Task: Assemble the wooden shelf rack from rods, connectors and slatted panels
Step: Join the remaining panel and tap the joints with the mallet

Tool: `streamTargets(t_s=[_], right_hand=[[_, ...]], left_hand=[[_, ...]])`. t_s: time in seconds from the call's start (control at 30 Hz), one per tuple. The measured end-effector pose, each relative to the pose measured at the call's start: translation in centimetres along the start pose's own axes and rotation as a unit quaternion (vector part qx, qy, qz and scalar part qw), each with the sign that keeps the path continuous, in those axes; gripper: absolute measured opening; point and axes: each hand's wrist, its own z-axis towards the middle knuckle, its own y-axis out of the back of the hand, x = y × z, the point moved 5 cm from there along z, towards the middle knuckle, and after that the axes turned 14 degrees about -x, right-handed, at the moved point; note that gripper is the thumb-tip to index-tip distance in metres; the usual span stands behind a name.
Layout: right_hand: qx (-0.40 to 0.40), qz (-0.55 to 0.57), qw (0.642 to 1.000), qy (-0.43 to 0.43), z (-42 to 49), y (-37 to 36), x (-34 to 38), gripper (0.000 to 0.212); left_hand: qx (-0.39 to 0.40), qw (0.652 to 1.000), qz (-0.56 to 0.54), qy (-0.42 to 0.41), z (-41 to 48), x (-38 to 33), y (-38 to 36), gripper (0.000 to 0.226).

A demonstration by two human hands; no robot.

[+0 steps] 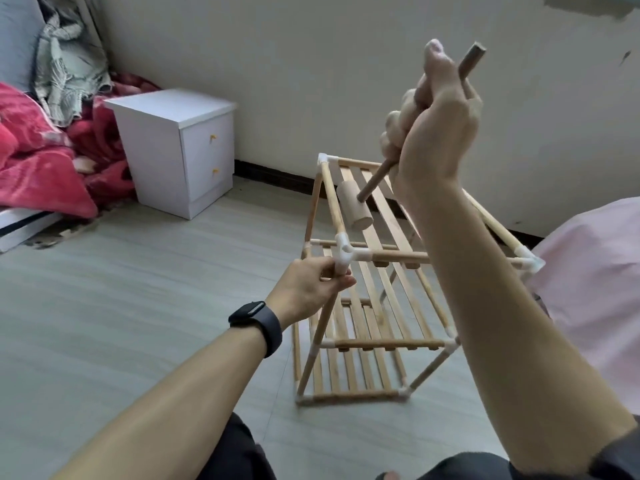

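Gripping the handle of a wooden mallet (pixel 354 209), the right hand (pixel 440 133) is raised in the upper right of the frame, with the mallet head low, in front of the top slatted panel (pixel 398 282). At centre, the left hand (pixel 304 289) pinches a white connector (pixel 343 259) at the near left corner of the shelf rack (pixel 388 342), which stands on the floor (pixel 138 306) centre right. A white bedside cabinet (pixel 180 147) sits upper left.
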Motion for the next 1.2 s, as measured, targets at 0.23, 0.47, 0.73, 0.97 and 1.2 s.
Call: streamTargets(t_s=[0.23,0.47,0.73,0.97,1.2], right_hand=[[0.028,-0.145,0.989,-0.006,-1.6,0.5,-3.5,0.043],[-0.022,-0.018,0.999,-0.033,-1.4,1.8,-3.3,0.048],[-0.147,-0.059,0.987,-0.041,-0.5,10.5,-0.7,0.048],[-0.138,-0.1,0.983,-0.067,-3.7,17.4,0.0,0.045],[-0.042,-0.043,0.978,-0.2,-5.4,19.9,-1.2,0.035]], left_hand=[[-0.002,1.0,0.012,0.015,0.3,0.6,0.6,0.014],[0.015,1.0,-0.003,0.019,0.5,0.5,0.6,0.015],[-0.017,0.923,0.312,-0.223,4.7,-0.7,5.8,0.058],[0.11,0.757,0.459,-0.453,9.9,-3.7,3.8,0.051],[0.002,0.773,0.363,-0.52,8.1,-5.1,1.8,0.056]])
